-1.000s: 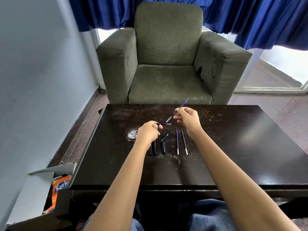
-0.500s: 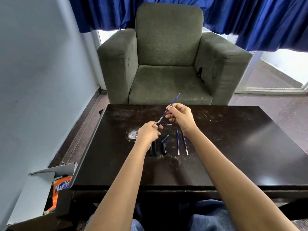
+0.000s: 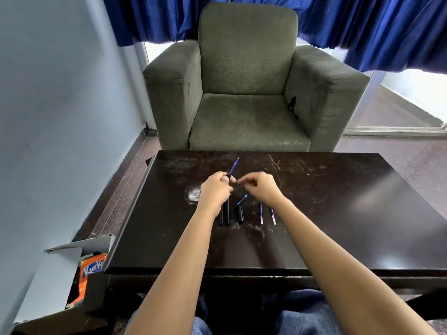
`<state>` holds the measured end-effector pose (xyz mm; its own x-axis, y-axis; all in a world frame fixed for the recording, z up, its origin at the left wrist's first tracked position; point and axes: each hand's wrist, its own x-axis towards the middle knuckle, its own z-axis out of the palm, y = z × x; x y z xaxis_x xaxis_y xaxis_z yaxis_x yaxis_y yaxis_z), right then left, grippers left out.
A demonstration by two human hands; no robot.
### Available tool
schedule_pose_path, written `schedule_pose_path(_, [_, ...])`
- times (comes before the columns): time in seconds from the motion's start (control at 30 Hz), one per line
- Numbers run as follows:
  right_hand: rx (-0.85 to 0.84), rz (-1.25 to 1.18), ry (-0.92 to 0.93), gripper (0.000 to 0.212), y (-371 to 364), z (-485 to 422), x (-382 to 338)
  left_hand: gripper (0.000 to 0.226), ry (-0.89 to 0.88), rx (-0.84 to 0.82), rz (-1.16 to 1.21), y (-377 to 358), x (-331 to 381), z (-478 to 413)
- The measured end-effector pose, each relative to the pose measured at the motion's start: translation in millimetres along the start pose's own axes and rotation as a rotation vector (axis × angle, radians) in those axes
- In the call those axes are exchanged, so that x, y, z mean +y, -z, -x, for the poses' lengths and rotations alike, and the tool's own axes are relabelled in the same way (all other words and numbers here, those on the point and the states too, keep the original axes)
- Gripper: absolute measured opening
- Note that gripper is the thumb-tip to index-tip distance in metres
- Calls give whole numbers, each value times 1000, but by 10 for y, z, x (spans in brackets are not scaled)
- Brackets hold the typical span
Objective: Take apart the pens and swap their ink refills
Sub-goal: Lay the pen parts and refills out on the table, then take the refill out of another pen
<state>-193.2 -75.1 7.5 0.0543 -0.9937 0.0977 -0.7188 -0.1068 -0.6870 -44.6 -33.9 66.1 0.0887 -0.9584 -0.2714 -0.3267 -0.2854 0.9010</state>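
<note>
My left hand (image 3: 214, 191) grips a black pen barrel (image 3: 227, 177) above the dark table (image 3: 338, 213). A blue refill (image 3: 234, 166) sticks up out of the barrel, pointing away from me. Just to the right, the thumb and forefinger of my right hand (image 3: 262, 188) are pinched on a small pen tip (image 3: 238, 182), apart from the refill. On the table lie two black barrels (image 3: 224, 217) partly under my left wrist, a black cap (image 3: 240, 214), a short blue-tipped piece (image 3: 242, 199) and two blue refills (image 3: 261, 213) (image 3: 272, 215).
A grey-green armchair (image 3: 246, 93) stands behind the table under blue curtains (image 3: 362, 27). An open cardboard box (image 3: 60, 274) with an orange snack packet (image 3: 90, 269) sits on the floor at the left. A white ring mark (image 3: 192, 193) is on the table beside my left hand.
My right hand slid the blue refill down into the barrel held by my left hand, let go of it, and dropped toward the small tip on the table.
</note>
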Motion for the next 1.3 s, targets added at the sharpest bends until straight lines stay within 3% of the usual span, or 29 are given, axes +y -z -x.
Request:
schedule_pose_path(0.13, [-178, 395, 17, 43, -199, 31, 237, 35, -1, -4, -6, 14, -1, 5])
schedule_pose_path(0.23, [-168, 541, 52, 38, -259, 58, 252, 35, -3, -2, -15, 18, 8, 15])
schedule_pose_path(0.37, [-93, 599, 54, 24, -282, 51, 235, 36, -9, 9, -37, 20, 13, 13])
schedule_pose_path(0.63, [-165, 606, 78, 24, -285, 43, 313, 36, -24, 21, -84, 25, 10, 22])
schedule_pose_path(0.7, [-74, 483, 55, 24, -229, 1, 302, 36, -39, 22, -94, 33, 4, 23])
schedule_pose_path(0.8, [145, 72, -48, 19, -7, -85, 175, 34, -76, 28, -101, 52, 1, 19])
schedule_pose_path(0.9, [244, -330, -142, 14, 282, -92, -93, 33, -121, 27, -116, 82, 38, 28])
schedule_pose_path(1.13, [219, -817, -197, 20, 598, 120, -564, 33, -131, 44, -107, 230, 38, 180])
schedule_pose_path(1.3, [229, -1019, -304, 19, 673, 411, -638, 32, -165, 44, -121, 307, -40, 376])
